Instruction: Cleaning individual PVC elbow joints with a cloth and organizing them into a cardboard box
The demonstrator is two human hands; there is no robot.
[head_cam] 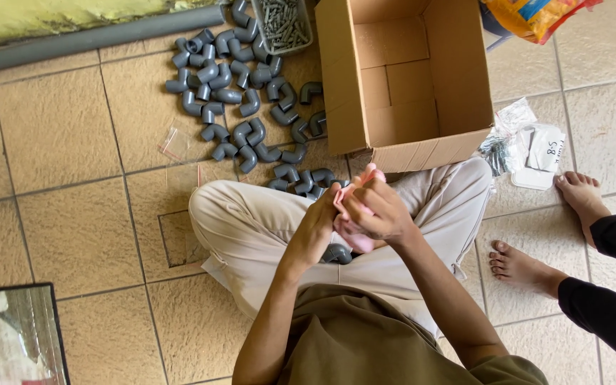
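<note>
Seated cross-legged on a tiled floor [73,214], seen from above. Both hands raised together over the lap, just above the beige trousers [251,221]. Right hand [379,210] closed over a pink cloth [354,235], fingers [358,207] curled tight around the upper folds; a bit of pink pokes out above the knuckles and a larger lobe bulges out below the palm. Left hand [315,228] pressed against the cloth from the other side, fingers bent in and gripping it too, so the cloth sits squeezed between the two hands. Cannot tell whether anything lies wrapped inside the cloth.

Directly beneath the hands, resting in the lap, one grey pipe elbow [336,253], partly hidden by the left wrist and not touched by any finger.

Ahead of the knees, a loose heap of grey pipe elbows [244,93] spread over the tiles, the nearest ones just beside the shins. Behind the heap, a small grey bin of screws [283,25]. To the right of the heap, an open cardboard box [408,85], touching the right knee. Clear plastic bags [522,142] near the box's right side. Further right, another person's bare feet [536,235] and dark sleeves or trouser legs. A grey pipe [94,39] along the wall at top left.
</note>
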